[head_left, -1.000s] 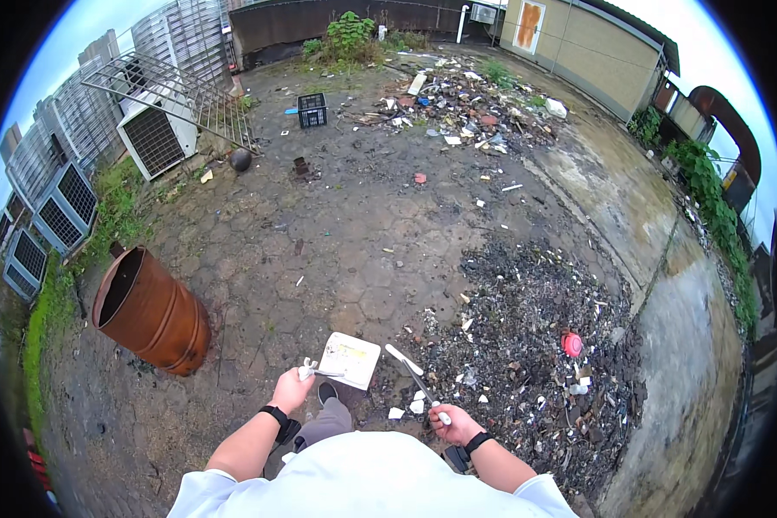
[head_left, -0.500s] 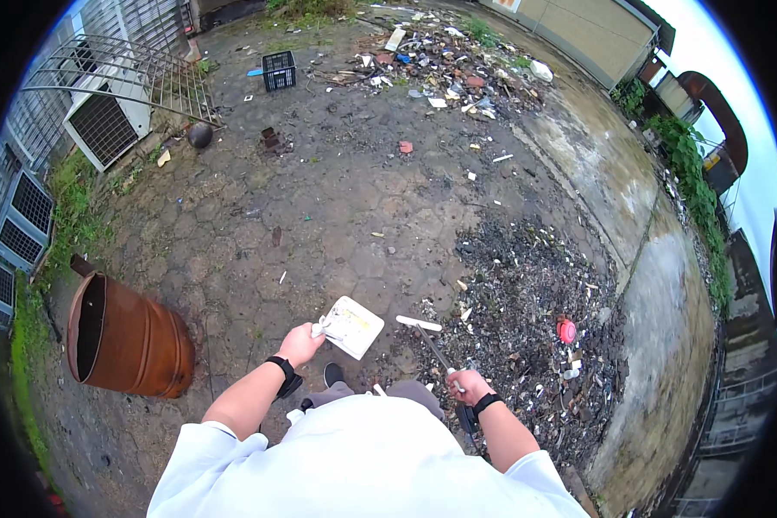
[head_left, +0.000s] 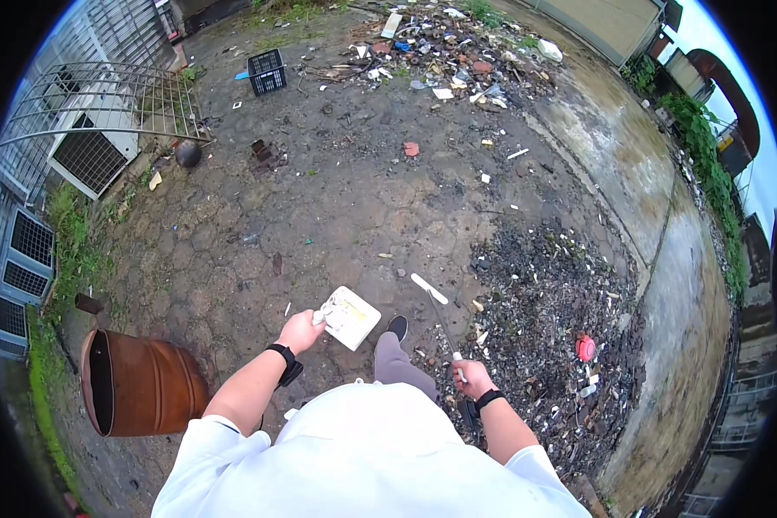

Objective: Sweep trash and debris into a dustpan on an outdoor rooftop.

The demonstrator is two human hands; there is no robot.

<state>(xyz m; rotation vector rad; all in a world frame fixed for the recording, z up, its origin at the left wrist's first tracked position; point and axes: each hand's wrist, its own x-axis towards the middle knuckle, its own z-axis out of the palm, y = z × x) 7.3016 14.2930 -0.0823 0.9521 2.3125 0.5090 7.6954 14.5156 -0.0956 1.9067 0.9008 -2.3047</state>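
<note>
My left hand (head_left: 301, 331) is closed around the handle of a white dustpan (head_left: 363, 326). The pan is held above the paving ahead of me, with yellowish and whitish marks or bits on its surface. In my right hand (head_left: 473, 378) I grip the light end of a thin-handled tool (head_left: 445, 332). A narrow white bar crosses its far end; I cannot tell whether that is a brush or a squeegee. Pan and bar are apart. A dark shoe (head_left: 397, 327) shows between them.
Dark ash-like debris (head_left: 544, 328) with a pink-red round object (head_left: 585, 348) spreads to my right. A rusty drum (head_left: 151, 382) stands at left. Farther off are a black crate (head_left: 267, 72), a rubbish heap (head_left: 457, 56), a metal rack (head_left: 104, 95) and a dark ball (head_left: 188, 154).
I have stepped forward, and one foot now shows ahead. The dustpan stays in my left hand. The tool's white bar has swung farther forward and tilted more steeply.
</note>
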